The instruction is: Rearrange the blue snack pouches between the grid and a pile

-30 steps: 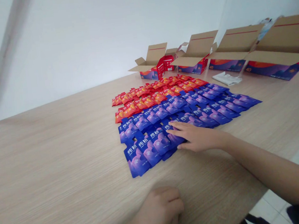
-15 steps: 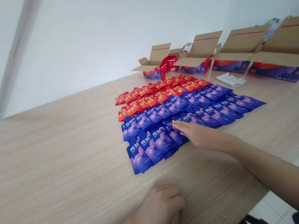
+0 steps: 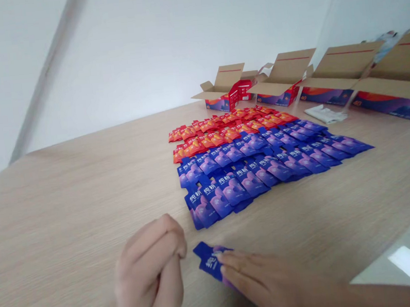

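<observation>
Holding your left hand (image 3: 149, 271) curled, you have its fingers (image 3: 152, 242) closed toward the palm, with nothing visible in them, just beside a loose blue pouch (image 3: 209, 261). That pouch lies apart from the others, on the near part of the desk (image 3: 68, 212), angled across your path with its white lettering showing. Your right hand (image 3: 273, 278) lies over it, the fingers (image 3: 239, 267) extended and touching its lower end; you cannot tell whether they grip it, since the thumb is out of sight. Beyond your hands, more blue pouches (image 3: 226, 180) lie in overlapping rows, and red-orange pouches (image 3: 228, 129) fill the rows behind them, right up against the blue ones. Farther along the desk, open cardboard boxes (image 3: 338, 93) stand in a line, with a red carton (image 3: 237, 91) at the leftmost box and a crumpled white sheet (image 3: 325, 114) just in front of the boxes.
</observation>
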### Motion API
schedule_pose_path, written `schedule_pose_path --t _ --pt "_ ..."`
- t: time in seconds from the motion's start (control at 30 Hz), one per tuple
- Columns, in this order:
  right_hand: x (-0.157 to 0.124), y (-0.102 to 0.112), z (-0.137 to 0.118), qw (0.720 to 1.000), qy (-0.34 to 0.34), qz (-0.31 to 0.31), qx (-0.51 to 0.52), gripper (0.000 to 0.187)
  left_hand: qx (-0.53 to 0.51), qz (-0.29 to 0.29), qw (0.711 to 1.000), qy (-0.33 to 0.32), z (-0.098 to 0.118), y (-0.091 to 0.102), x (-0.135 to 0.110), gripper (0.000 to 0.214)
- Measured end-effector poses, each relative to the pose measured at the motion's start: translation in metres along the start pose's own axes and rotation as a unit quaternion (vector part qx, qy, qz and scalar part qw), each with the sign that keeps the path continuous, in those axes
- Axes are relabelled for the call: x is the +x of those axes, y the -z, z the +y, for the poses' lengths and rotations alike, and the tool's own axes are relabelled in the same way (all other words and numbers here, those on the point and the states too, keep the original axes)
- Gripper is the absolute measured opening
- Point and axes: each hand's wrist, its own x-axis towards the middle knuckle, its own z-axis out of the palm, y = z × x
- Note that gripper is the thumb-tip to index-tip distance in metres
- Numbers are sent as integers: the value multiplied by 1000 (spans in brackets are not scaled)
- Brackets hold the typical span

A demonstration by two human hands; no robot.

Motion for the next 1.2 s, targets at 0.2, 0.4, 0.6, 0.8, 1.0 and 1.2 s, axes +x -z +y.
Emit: schedule_pose_path --t 0.2,0.4,0.6,0.8,1.0,1.2 --pt "9 -52 -25 999 -1 -34 37 49 97 -105 985 97 -50 -57 19 25" --pt "3 -70 -28 995 -35 -6 88 53 228 -180 946 142 -68 -108 37 46" --pt "-2 -78 -28 993 -35 56 101 43 243 -201 938 143 -66 -125 41 47" --pt "1 -79 -29 989 -48 34 135 39 244 -200 936 156 -68 -124 37 47" --pt "1 -71 -28 984 -62 18 167 39 243 -198 939 144 -69 -125 36 48" --pt "1 -69 -28 980 -69 10 189 39 241 -196 942 130 -72 -124 38 47"
